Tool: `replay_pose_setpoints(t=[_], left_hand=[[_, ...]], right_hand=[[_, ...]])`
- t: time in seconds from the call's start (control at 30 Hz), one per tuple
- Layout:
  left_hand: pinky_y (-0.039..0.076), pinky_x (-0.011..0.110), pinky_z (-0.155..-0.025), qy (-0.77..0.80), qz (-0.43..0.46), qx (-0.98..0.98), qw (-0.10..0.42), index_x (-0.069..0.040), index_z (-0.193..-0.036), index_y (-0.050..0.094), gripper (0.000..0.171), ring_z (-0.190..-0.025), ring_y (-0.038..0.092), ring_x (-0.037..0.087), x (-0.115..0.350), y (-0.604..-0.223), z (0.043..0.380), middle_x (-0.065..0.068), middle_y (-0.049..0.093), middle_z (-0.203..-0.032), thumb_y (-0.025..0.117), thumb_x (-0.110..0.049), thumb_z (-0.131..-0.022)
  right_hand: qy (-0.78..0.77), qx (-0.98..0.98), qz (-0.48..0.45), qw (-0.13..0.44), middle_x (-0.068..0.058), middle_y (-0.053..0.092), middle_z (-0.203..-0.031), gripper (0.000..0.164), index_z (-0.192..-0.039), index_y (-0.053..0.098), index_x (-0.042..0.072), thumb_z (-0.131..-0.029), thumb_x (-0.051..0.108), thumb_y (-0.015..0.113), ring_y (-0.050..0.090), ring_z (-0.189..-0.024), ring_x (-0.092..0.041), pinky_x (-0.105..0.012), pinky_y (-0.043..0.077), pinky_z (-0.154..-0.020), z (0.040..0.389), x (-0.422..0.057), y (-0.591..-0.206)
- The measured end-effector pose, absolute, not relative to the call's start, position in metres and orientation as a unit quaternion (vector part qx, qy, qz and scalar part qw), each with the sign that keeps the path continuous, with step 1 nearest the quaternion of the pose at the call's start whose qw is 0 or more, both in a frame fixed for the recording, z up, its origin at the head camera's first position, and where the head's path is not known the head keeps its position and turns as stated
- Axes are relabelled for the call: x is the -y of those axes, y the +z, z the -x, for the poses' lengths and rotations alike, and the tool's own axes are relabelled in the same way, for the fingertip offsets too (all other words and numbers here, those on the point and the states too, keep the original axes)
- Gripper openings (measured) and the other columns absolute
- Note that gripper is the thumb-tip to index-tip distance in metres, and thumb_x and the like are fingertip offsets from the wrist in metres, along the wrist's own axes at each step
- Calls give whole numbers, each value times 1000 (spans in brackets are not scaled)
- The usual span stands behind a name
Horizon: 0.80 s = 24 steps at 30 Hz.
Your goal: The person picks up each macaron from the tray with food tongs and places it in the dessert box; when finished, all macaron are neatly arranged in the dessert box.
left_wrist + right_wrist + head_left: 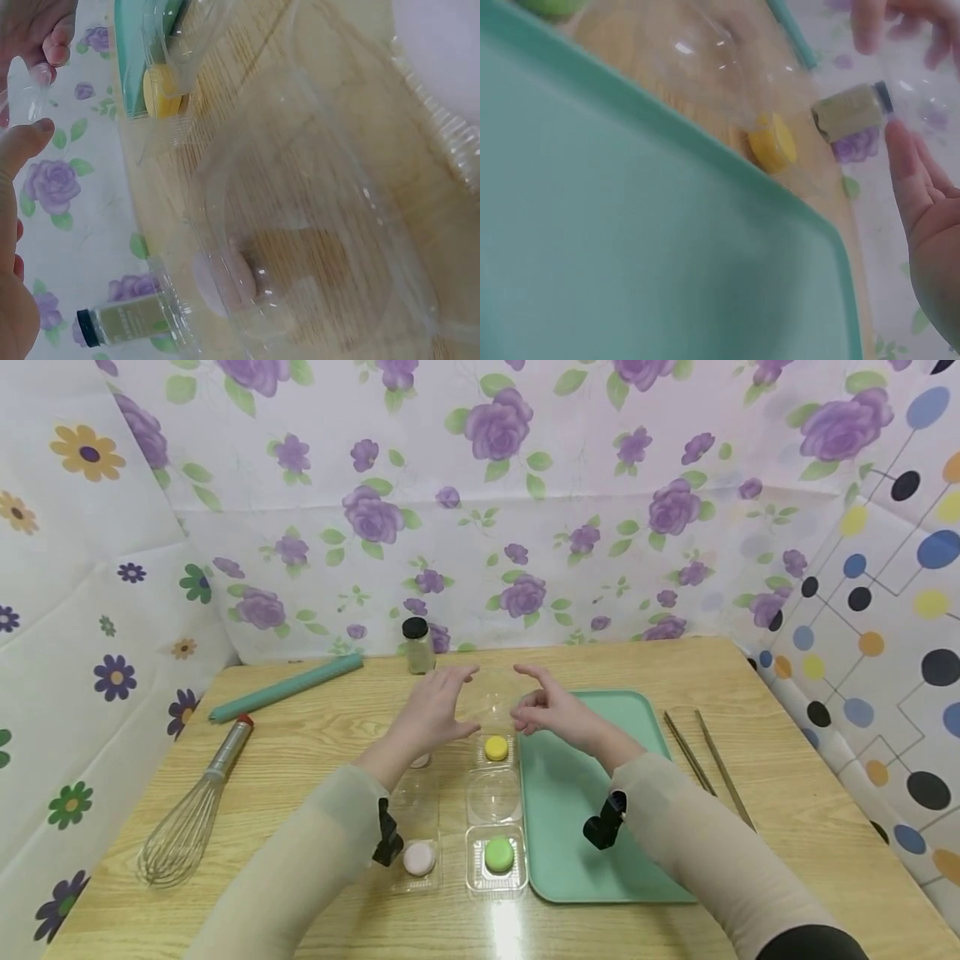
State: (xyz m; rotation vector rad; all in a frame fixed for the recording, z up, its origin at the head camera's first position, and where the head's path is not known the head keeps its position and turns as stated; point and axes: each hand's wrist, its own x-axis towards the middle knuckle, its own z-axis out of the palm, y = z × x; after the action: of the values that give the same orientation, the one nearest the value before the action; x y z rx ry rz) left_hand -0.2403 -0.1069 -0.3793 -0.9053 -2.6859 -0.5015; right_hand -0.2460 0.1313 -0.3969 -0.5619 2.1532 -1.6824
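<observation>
A clear plastic lid (491, 695) stands raised between both hands at the far end of the right-hand box. My left hand (431, 703) grips its left side, thumb and forefinger spread along the edge. Opposite, my right hand (557, 710) holds the right side with the fingertips. Below the lid, a yellow macaron (496, 747) sits in its clear tray. Nearer lies a green macaron (498, 855) in another clear box, its lid (494, 795) folded open. To the left is a pale pink macaron (418, 858); a second pink macaron (225, 281) is partly covered by my left wrist in the head view.
A green tray (600, 860) lies under my right forearm, close beside the boxes. Metal chopsticks (723, 764) are right of it. A whisk (187, 818) and a green rolling pin (288, 687) lie at left. A black-capped jar (418, 647) stands behind my left hand.
</observation>
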Motion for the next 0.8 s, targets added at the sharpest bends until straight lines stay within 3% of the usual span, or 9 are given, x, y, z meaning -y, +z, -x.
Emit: replay_pose_setpoints(t=[0.17,0.4,0.7,0.8], left_hand=[[40,41,-89,-151,309,928,144,-8,-137,34,87,-105,49,26,107,-381,240,8,54,-119,83,-31,-69],[40,41,-90,-118,320,924,171,-11,-137,32,88,-107,49,27,107,-382,238,9,53,-123,84,-32,-69],[41,42,-89,-78,337,916,203,-11,-138,33,88,-107,50,28,108,-383,236,10,53,-124,82,-35,-70],[40,41,-91,-89,344,915,188,-11,-139,31,90,-111,48,27,108,-384,236,9,50,-128,80,-42,-70]], right_hand=[[-662,-695,164,226,-24,54,-107,55,-142,32,9,-98,38,48,62,-93,-33,-44,49,-85,248,-128,-395],[-694,-658,95,275,-19,61,-94,67,-136,40,0,-96,54,36,64,-86,-31,-48,47,-88,251,-122,-393],[-690,-647,60,320,-16,62,-88,70,-136,39,3,-94,59,35,62,-73,-22,-37,52,-77,253,-121,-389],[-683,-659,53,311,-15,62,-89,62,-134,42,6,-95,54,36,62,-77,-24,-41,50,-83,253,-121,-389]])
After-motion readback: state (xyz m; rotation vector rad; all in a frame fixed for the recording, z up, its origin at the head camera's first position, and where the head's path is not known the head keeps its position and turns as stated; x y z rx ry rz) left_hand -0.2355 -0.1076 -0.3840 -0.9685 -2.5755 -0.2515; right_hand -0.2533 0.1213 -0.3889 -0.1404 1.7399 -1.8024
